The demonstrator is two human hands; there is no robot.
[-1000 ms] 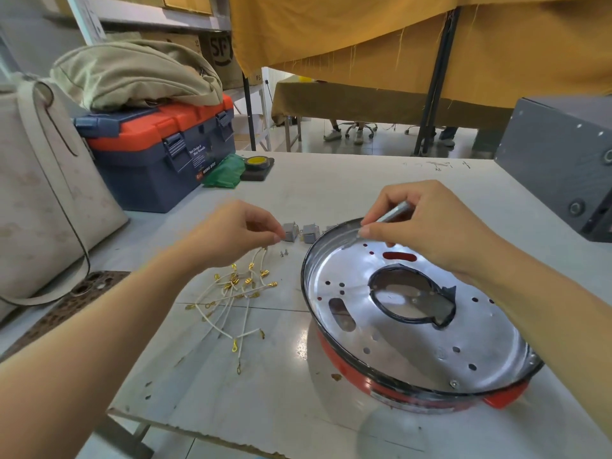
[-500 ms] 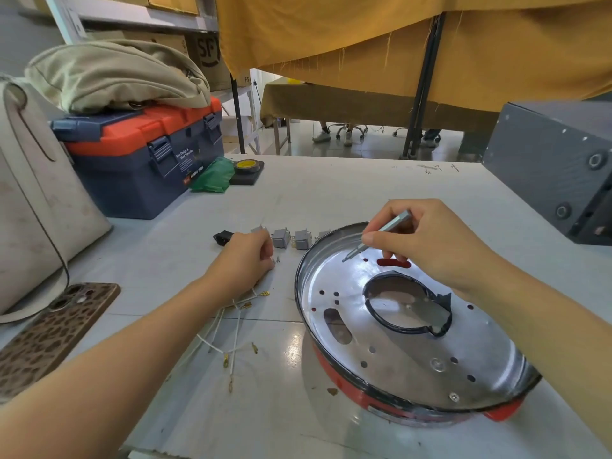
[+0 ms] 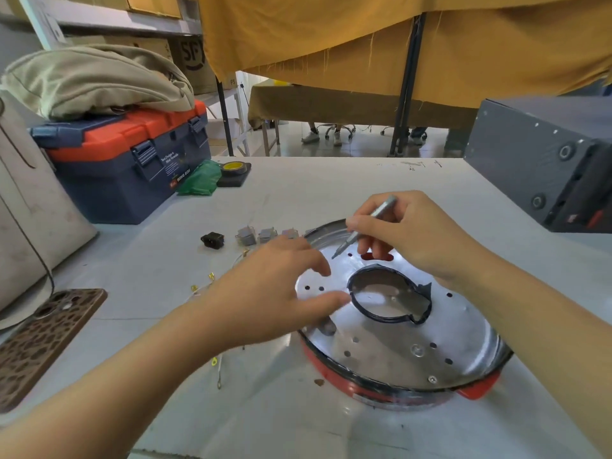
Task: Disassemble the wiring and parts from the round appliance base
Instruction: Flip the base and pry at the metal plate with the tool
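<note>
While left hand (image 3: 275, 293) spreads open, hiding wires (image 3: 212, 279) | right hand (image 3: 410, 233) pinches screwdriver (image 3: 364, 226) | phone (image 3: 43, 339) nearby, perhaps.

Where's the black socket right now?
Head view, left of centre: the black socket lies on the table, just left of the grey switches, beyond the left hand.

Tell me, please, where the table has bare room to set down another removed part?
Free: far centre, between the yellow tape roll and grey metal box; also the near edge before the round red-rimmed base. Crowded: left of it, with white wires and small grey blocks.
</note>
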